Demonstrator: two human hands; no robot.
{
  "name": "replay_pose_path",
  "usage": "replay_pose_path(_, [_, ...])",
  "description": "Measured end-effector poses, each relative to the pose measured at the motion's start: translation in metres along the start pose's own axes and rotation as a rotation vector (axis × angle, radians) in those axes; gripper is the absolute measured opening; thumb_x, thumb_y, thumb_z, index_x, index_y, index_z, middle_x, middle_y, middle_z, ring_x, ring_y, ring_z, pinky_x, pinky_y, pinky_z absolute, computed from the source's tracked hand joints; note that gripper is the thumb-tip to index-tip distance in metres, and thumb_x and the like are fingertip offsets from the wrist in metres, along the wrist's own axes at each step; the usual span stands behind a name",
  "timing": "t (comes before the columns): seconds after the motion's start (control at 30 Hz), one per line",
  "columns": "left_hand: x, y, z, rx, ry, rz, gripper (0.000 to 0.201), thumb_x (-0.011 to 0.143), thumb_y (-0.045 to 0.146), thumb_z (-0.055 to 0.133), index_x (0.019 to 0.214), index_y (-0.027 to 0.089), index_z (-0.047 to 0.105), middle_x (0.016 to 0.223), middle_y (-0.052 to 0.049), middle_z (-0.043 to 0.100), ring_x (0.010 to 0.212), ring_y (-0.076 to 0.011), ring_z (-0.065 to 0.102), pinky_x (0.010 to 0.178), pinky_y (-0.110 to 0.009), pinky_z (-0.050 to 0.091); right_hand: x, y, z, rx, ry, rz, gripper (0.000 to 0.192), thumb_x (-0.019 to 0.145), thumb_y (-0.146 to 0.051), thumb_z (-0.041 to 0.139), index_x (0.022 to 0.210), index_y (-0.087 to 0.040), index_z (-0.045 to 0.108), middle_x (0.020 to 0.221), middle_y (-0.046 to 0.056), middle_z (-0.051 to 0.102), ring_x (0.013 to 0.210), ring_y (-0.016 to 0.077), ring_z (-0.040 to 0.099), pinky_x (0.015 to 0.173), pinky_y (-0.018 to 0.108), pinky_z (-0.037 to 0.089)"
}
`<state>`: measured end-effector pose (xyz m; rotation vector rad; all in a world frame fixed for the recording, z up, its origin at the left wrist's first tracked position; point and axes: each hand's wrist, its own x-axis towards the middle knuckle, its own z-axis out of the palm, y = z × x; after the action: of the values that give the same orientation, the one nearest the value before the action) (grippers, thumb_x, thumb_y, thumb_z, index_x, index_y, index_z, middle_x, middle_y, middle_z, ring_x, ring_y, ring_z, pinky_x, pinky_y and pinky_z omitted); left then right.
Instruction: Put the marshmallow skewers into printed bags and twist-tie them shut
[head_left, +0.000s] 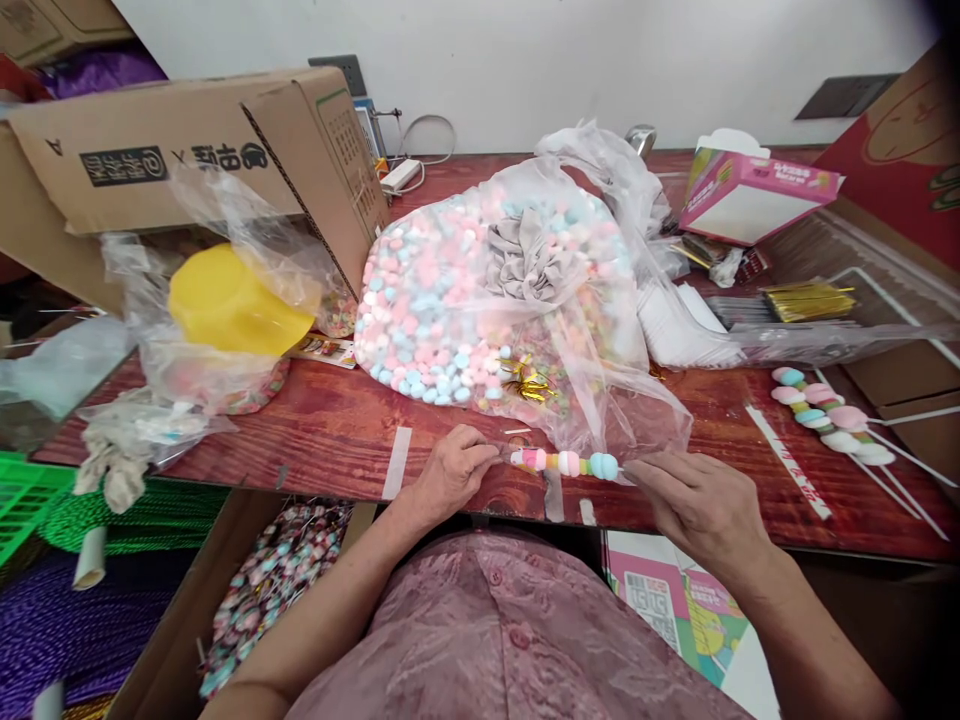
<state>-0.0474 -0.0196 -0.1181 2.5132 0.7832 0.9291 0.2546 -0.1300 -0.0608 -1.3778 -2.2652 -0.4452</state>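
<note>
A marshmallow skewer point(568, 463) with pink, white, orange, green and blue pieces lies level between my two hands, just above the table's front edge. Its left end seems to be in clear wrapping, which my left hand point(452, 467) pinches between thumb and fingers. At the other end, beside the blue piece, my right hand point(703, 503) has its fingers closed around the stick. Behind the skewer lies a large clear bag of pastel marshmallows point(427, 310). A gold foil tie point(529, 380) rests on its front part, near smaller colourful candies.
Several finished skewers point(832, 415) lie at the right beside a printed paper strip point(789, 462). Gold twist ties point(810, 302) and a pink box point(757, 195) are behind them. At left stand a cardboard box point(187, 150) and a yellow bowl-like thing point(232, 300) in plastic.
</note>
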Motion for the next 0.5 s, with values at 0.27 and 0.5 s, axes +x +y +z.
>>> replay_pose_path(0.27, [0.001, 0.005, -0.001, 0.001, -0.083, 0.064, 0.028, 0.098, 0.022, 0.047, 0.086, 0.016, 0.072, 0.081, -0.007, 0.062, 0.077, -0.0146, 0.054, 0.069, -0.027, 0.047, 0.001, -0.024, 0.013, 0.125, -0.018, 0.063, 0.026, 0.087, -0.006, 0.048, 0.092, -0.020, 0.069, 0.084, 0.005, 0.072, 0.071, 0.0149, 0.066, 0.061, 0.026, 0.049])
replay_pose_path(0.5, [0.014, 0.008, -0.018, 0.051, -0.189, 0.110, 0.037, 0.094, 0.037, 0.055, 0.125, 0.017, 0.058, 0.114, -0.013, 0.059, 0.109, -0.0258, 0.052, 0.090, -0.040, 0.047, -0.002, -0.033, 0.019, 0.291, 0.099, 0.122, 0.018, 0.089, -0.008, 0.055, 0.098, -0.020, 0.066, 0.082, 0.003, 0.073, 0.074, 0.0143, 0.068, 0.068, 0.026, 0.054])
